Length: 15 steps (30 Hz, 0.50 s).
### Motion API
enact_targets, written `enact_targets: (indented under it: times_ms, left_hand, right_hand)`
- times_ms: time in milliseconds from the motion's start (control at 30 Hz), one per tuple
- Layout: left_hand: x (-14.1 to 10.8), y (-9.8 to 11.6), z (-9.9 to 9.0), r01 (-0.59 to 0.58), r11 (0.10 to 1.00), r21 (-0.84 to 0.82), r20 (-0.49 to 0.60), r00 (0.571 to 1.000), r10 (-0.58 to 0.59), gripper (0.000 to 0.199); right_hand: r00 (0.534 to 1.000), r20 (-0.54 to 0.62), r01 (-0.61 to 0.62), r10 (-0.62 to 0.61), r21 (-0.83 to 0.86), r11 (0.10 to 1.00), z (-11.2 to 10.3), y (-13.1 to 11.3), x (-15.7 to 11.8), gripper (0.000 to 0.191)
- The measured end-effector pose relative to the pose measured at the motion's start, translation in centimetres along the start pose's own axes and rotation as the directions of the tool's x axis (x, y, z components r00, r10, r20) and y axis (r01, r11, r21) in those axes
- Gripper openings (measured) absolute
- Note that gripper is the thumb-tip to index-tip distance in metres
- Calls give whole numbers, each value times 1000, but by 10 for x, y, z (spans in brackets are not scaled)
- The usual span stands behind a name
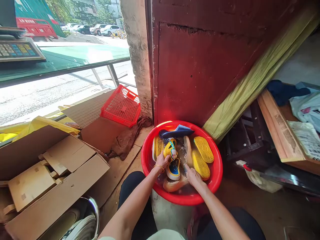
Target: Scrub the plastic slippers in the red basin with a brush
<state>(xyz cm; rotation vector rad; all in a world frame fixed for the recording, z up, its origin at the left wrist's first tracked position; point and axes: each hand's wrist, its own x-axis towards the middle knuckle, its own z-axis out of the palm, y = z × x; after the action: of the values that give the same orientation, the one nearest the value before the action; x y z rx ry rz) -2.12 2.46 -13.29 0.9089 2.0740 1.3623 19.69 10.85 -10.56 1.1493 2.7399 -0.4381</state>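
Note:
A red plastic basin (219, 176) of murky water stands in front of me with several shoes in it. My left hand (163, 161) is closed on a small yellow clog (170, 150), which has a cartoon figure on top and a blue inside. To its right, my right hand (195, 177) reaches into the basin. Its fingertips are at the water and blurred, so I cannot tell what they hold. Beside that hand lies a yellow shoe (200, 165), sole up, with another yellow sole (203, 149) behind it. A dark blue slipper (177, 132) rests at the far rim.
Cardboard boxes (72, 176) fill the left side, with a red plastic crate (122, 105) beyond them. A dark red door (200, 66) rises behind the basin. On the right stands a wooden drawer (281, 133) with cloths and bags. A scale (20, 50) sits on the glass counter (87, 55).

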Motion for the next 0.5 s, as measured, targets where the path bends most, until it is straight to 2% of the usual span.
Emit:
enact_targets:
  times_ms: [67,133,200,267,333,400,467,500]
  left_hand:
    - [-3,2,2,-12,998,-55,-41,999,9,33]
    - [-4,7,4,-34,992,-122,-59,998,27,40]
    - [-3,13,6,-64,981,-184,-63,997,53,46]
    - [-2,17,7,-93,971,-220,-65,995,81,52]
    - [-2,20,10,-120,966,-227,-32,993,116,55]
    - [-5,21,13,-153,965,-214,35,986,164,52]
    - [-10,21,15,-183,964,-192,96,974,204,51]
    - [-13,21,15,-194,964,-180,110,970,216,53]
  right_hand:
    - [1000,-29,4,-2,63,998,-8,9,-2,48]
    - [998,-63,1,15,236,972,-19,19,-7,45]
    - [994,-92,-12,58,435,900,-29,26,-16,47]
    - [987,-144,16,70,526,850,-35,26,-31,51]
    - [974,-226,111,2,486,867,-37,18,-46,51]
    - [961,-261,182,-91,348,920,-39,2,-52,47]
    - [964,-250,134,-90,166,977,-44,-16,-44,47]
    - [967,-252,67,-42,90,994,-49,-23,-35,48]
